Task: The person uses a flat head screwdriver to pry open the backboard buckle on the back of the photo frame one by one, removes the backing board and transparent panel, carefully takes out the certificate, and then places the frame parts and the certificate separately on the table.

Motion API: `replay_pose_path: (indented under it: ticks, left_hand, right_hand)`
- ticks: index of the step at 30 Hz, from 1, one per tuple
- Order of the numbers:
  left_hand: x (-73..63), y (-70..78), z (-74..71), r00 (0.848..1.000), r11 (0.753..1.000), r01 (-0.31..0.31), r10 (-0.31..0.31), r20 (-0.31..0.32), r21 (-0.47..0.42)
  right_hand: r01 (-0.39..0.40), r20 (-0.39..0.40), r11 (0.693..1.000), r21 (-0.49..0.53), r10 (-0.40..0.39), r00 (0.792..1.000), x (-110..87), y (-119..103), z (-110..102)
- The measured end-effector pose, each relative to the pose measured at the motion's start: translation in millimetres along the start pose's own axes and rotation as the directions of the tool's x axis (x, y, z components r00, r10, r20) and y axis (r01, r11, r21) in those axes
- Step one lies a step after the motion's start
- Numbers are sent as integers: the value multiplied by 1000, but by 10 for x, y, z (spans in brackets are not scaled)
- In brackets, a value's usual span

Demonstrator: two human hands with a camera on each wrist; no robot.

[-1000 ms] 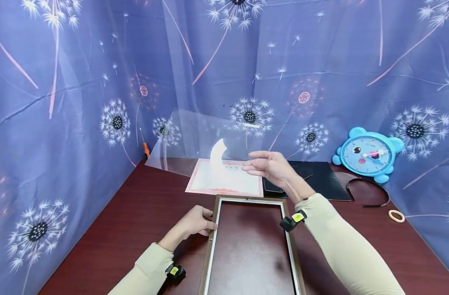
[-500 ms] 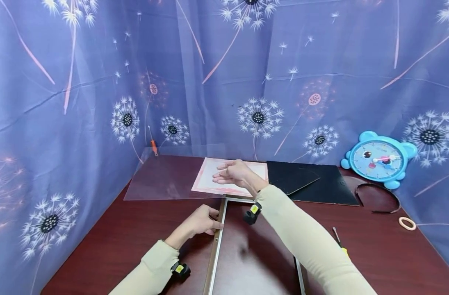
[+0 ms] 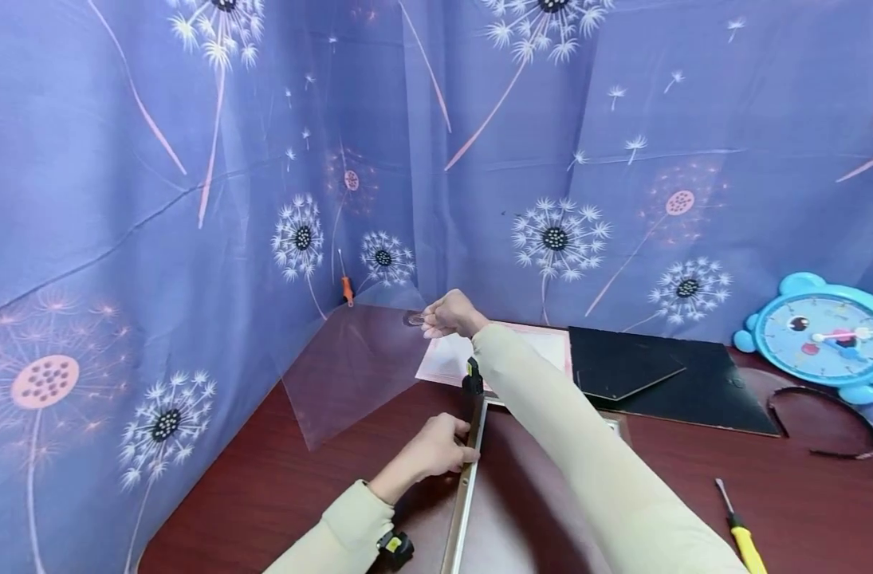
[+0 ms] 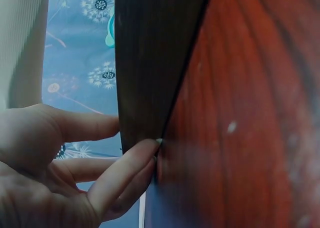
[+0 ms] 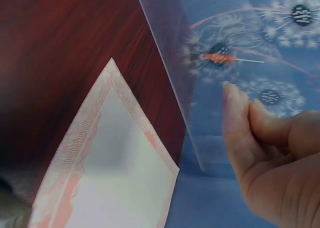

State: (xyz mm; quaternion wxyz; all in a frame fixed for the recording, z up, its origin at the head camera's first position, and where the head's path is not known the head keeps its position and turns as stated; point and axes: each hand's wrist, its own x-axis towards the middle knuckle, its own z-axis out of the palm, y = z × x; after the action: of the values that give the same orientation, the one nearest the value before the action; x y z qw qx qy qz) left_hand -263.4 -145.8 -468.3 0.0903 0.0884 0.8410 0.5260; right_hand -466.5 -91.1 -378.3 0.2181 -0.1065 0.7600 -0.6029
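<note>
In the head view, my left hand point(image 3: 438, 448) grips the left rail of a picture frame point(image 3: 463, 501), thumb on the inner side. The left wrist view shows the dark side of the frame point(image 4: 152, 58), with fingertips at its lower edge. My right hand point(image 3: 452, 314) reaches over the far end of the frame and pinches a clear sheet point(image 3: 357, 359) near its edge. The sheet slants above the table's left side. In the right wrist view, thumb and fingers meet at the clear sheet point(image 5: 172, 85). Behind the right wrist lies a pink-bordered certificate point(image 3: 529, 344), partly hidden by the sleeve.
Black boards point(image 3: 716, 391) lie at the back. A blue clock point(image 3: 823, 339) and a dark headband point(image 3: 870, 422) are at the right. A yellow-handled screwdriver point(image 3: 746, 546) lies near the front; an orange-handled screwdriver point(image 3: 347, 291) stands at the back left corner.
The clear sheet has come down from its raised position and turned over the left side, with my right hand moving left. My left hand stays on the frame. The head view has swung left.
</note>
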Motion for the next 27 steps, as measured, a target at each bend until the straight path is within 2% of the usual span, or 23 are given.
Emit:
replay_pose_path:
  ticks: [2, 3, 4, 5, 7, 10, 12, 13, 15, 18, 21, 23, 24, 27]
  left_hand:
    - [1, 17, 20, 1000, 999, -14, 14, -10, 42]
    - [-4, 24, 25, 1000, 998, -25, 26, -12, 65]
    - [-13, 29, 26, 999, 996, -36, 37, -15, 84]
    - [-23, 31, 27, 999, 993, -46, 49, -23, 113]
    - [-55, 38, 28, 997, 984, -61, 67, -29, 166]
    - [-114, 60, 35, 997, 969, -78, 82, -5, 236]
    - [-164, 79, 40, 997, 960, -80, 79, 17, 266]
    - [-190, 93, 56, 996, 957, -87, 81, 30, 276]
    - [-239, 117, 89, 995, 956, -100, 90, 48, 275]
    - [-302, 134, 133, 991, 942, -132, 122, 51, 309]
    - [-333, 142, 151, 989, 898, -146, 139, 47, 414]
    - [-342, 149, 139, 992, 873, -124, 116, 46, 471]
    - [-341, 154, 127, 994, 866, -109, 99, 47, 487]
    - [-340, 153, 114, 996, 880, -79, 51, 72, 468]
  right_hand:
    - [81, -13, 990, -117, -84, 996, 129, 31, 68]
    - [128, -9, 972, -197, -132, 991, 192, 54, 109]
    - [175, 5, 940, -294, -182, 983, 251, 76, 155]
    - [214, 22, 895, -391, -223, 975, 303, 94, 201]
    - [281, 73, 776, -564, -292, 954, 391, 116, 288]
    - [337, 159, 588, -735, -334, 929, 479, 106, 396]
    - [361, 202, 506, -783, -342, 918, 527, 69, 444]
    - [370, 215, 478, -797, -348, 912, 542, 53, 444]
    - [381, 235, 450, -807, -348, 908, 579, 26, 438]
    - [366, 204, 455, -812, -367, 908, 650, 34, 455]
    - [353, 192, 447, -822, -367, 910, 742, 104, 531]
    - [362, 226, 397, -843, -348, 910, 791, 137, 609]
    - [375, 248, 399, -837, -334, 909, 809, 143, 646]
    - [406, 311, 403, -820, -280, 908, 813, 187, 733]
